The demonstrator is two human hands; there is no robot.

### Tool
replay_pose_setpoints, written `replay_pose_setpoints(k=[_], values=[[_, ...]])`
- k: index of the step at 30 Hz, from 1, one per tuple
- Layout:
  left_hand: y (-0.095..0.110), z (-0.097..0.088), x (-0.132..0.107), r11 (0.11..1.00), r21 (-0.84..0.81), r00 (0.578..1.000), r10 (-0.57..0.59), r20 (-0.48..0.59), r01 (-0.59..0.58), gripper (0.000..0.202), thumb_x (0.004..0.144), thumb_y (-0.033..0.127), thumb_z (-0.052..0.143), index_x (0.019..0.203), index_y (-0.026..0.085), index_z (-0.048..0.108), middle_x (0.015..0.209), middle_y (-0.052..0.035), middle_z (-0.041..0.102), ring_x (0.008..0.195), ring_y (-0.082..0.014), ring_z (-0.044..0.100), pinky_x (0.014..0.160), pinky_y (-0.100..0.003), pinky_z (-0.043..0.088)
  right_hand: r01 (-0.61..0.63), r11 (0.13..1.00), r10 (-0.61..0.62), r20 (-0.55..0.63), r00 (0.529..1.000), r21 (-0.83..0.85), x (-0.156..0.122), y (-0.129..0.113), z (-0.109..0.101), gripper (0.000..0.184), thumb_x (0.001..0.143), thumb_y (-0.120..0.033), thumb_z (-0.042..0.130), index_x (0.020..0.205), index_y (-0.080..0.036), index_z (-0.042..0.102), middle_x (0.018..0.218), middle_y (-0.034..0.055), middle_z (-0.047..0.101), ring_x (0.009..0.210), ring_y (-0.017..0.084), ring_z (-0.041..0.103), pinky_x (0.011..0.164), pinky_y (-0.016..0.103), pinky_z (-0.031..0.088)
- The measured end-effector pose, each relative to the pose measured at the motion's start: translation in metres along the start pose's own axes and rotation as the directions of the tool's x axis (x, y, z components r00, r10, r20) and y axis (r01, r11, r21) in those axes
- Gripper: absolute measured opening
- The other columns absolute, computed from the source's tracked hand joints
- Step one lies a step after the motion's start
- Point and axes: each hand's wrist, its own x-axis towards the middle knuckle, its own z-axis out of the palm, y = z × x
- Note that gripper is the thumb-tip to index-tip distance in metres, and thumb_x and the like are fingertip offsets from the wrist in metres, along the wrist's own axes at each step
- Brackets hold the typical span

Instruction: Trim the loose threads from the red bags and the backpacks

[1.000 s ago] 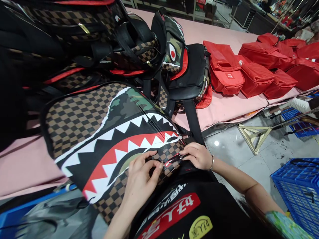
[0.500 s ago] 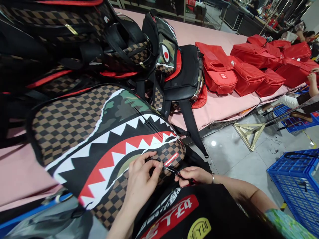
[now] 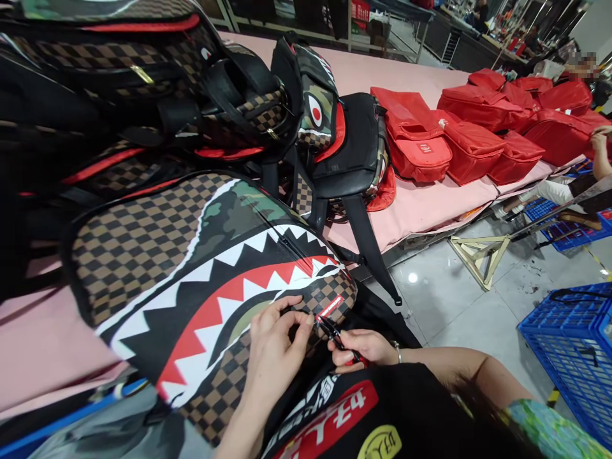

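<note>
A backpack (image 3: 191,274) with a shark-mouth print, brown checks and camouflage lies tilted across my lap and the pink table edge. My left hand (image 3: 275,347) pinches its lower edge just beside a small red label (image 3: 330,306). My right hand (image 3: 363,349) is closed round a thin dark tool (image 3: 335,335) with a red handle, its tip pointing up at the spot by my left fingertips. Both hands sit close together at the bag's bottom corner.
More checked and camouflage backpacks (image 3: 157,89) are piled at the back left. Red bags (image 3: 482,127) lie in rows on the pink table (image 3: 430,204). Blue crates (image 3: 574,344) stand on the tiled floor at right. Another person's arm (image 3: 600,153) shows at far right.
My right hand has come off the bag's corner and drawn back down toward me with the tool. The red label has come into view. My left hand keeps its pinch.
</note>
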Motion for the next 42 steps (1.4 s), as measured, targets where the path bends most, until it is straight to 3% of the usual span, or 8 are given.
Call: replay_pose_setpoints(k=[8, 16, 21, 25, 30, 33, 36, 42], values=[[0.000, 0.002, -0.005, 1.000, 0.008, 1.000, 0.010, -0.022, -0.010, 0.033, 0.082, 0.046, 0.044, 0.070, 0.020, 0.061, 0.107, -0.0106, 0.059, 0.104, -0.0279, 0.048, 0.094, -0.049, 0.035, -0.011, 1.000, 0.010, -0.047, 0.999, -0.007, 0.006, 0.003, 0.007, 0.030, 0.082, -0.042, 0.061, 0.083, -0.016, 0.046, 0.053, -0.0093, 0.030, 0.040, 0.004, 0.018, 0.048, 0.024, 0.006], [0.001, -0.002, -0.004, 0.999, -0.031, 1.000, -0.022, -0.006, 0.021, 0.031, 0.081, 0.047, 0.046, 0.070, 0.021, 0.060, 0.107, -0.0102, 0.059, 0.102, -0.0279, 0.049, 0.092, -0.049, 0.037, -0.016, 0.996, 0.015, -0.018, 1.000, -0.085, 0.001, -0.008, 0.005, 0.036, 0.075, -0.048, 0.067, 0.083, -0.015, 0.052, 0.051, -0.0082, 0.033, 0.040, 0.003, 0.021, 0.045, 0.025, 0.007], [-0.004, -0.008, -0.002, 0.976, -0.169, 0.990, -0.141, -0.010, 0.137, 0.032, 0.081, 0.049, 0.046, 0.069, 0.021, 0.056, 0.108, -0.0091, 0.058, 0.103, -0.0270, 0.052, 0.095, -0.048, 0.038, 0.098, 0.941, -0.116, -0.037, 0.992, -0.323, -0.017, -0.045, 0.003, 0.043, 0.073, -0.053, 0.068, 0.084, -0.013, 0.058, 0.049, -0.0089, 0.030, 0.040, 0.002, 0.021, 0.042, 0.023, 0.009], [-0.004, -0.020, -0.002, 0.925, -0.305, 0.971, -0.239, 0.000, 0.227, 0.029, 0.082, 0.049, 0.049, 0.073, 0.022, 0.056, 0.114, -0.0070, 0.056, 0.106, -0.0243, 0.052, 0.098, -0.042, 0.039, 0.158, 0.767, -0.276, -0.098, 0.956, -0.622, -0.021, -0.094, -0.017, 0.045, 0.072, -0.051, 0.067, 0.094, -0.013, 0.056, 0.050, -0.0111, 0.032, 0.038, 0.002, 0.022, 0.039, 0.020, 0.012], [0.017, -0.031, -0.009, 0.918, -0.389, 0.967, 0.022, 0.252, 0.080, 0.024, 0.084, 0.039, 0.050, 0.070, 0.022, 0.060, 0.103, -0.0066, 0.063, 0.097, -0.0212, 0.060, 0.086, -0.032, 0.050, 0.153, 0.644, -0.284, -0.048, 0.958, -0.749, -0.003, -0.135, -0.045, 0.043, 0.064, -0.048, 0.073, 0.079, -0.013, 0.052, 0.047, -0.0121, 0.038, 0.040, 0.002, 0.027, 0.041, 0.017, 0.018], [0.030, -0.033, -0.014, 0.936, -0.337, 0.909, 0.224, 0.351, -0.101, 0.024, 0.082, 0.033, 0.054, 0.104, 0.030, 0.064, 0.131, -0.0067, 0.052, 0.116, -0.0243, 0.054, 0.094, -0.034, 0.048, 0.203, 0.608, -0.264, 0.046, 0.963, -0.768, 0.009, -0.142, -0.052, 0.043, 0.060, -0.047, 0.075, 0.073, -0.011, 0.055, 0.054, -0.0068, 0.050, 0.047, 0.003, 0.037, 0.047, 0.017, 0.027], [0.029, -0.034, -0.017, 0.958, -0.236, 0.932, 0.229, 0.280, -0.164, 0.047, 0.081, 0.031, 0.056, 0.128, 0.036, 0.049, 0.141, -0.0048, 0.043, 0.126, -0.0244, 0.044, 0.101, -0.038, 0.043, 0.226, 0.565, -0.256, 0.091, 0.962, -0.794, 0.018, -0.146, -0.057, 0.042, 0.060, -0.045, 0.077, 0.073, -0.010, 0.058, 0.066, -0.0017, 0.058, 0.058, 0.005, 0.047, 0.055, 0.019, 0.036], [0.004, -0.038, -0.025, 0.972, -0.225, 0.983, 0.106, 0.149, -0.070, 0.023, 0.080, 0.033, 0.057, 0.101, 0.030, 0.066, 0.114, -0.0054, 0.063, 0.104, -0.0217, 0.061, 0.095, -0.036, 0.049, 0.210, 0.551, -0.141, 0.158, 0.977, -0.808, 0.032, -0.151, -0.059, 0.039, 0.060, -0.041, 0.077, 0.077, -0.010, 0.061, 0.072, -0.0008, 0.060, 0.063, 0.007, 0.052, 0.064, 0.022, 0.043]])
